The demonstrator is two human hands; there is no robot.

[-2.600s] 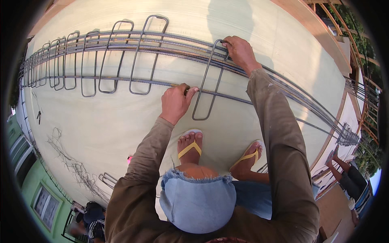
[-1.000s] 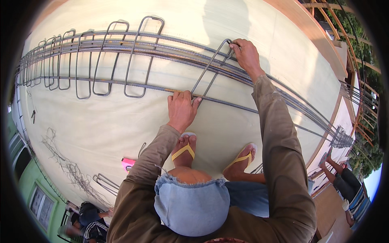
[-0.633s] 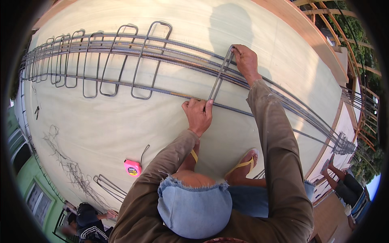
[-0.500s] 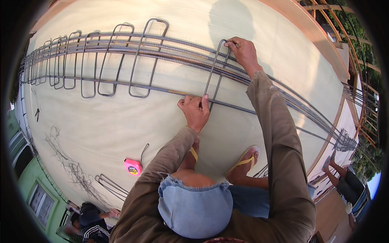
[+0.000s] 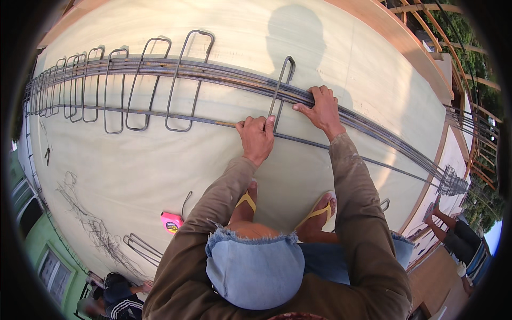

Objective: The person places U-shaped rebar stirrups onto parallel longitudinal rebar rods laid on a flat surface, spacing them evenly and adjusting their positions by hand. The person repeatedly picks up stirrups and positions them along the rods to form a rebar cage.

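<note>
A bundle of long steel rebars crosses the pale panel floor, with a single rebar running below it. My left hand is closed on the lower end of a bent rectangular stirrup, by the single bar. The stirrup's upper end stands above the bundle. My right hand wraps over the bundle just right of the stirrup, thumb on the near side; its fingertips are partly hidden. Further left, several spaced stirrups loop around the bars.
A pink tape measure lies left of my feet, near loose bent bars and tangled tie wire. Pliers rest at far left. Grouped stirrups sit at the bars' right end. One person is lower left, another right.
My right hand has let go of the stirrup's upper end and moved down onto the rebar bundle. The stirrup leans differently, and the bundle sits slightly closer to me there.
</note>
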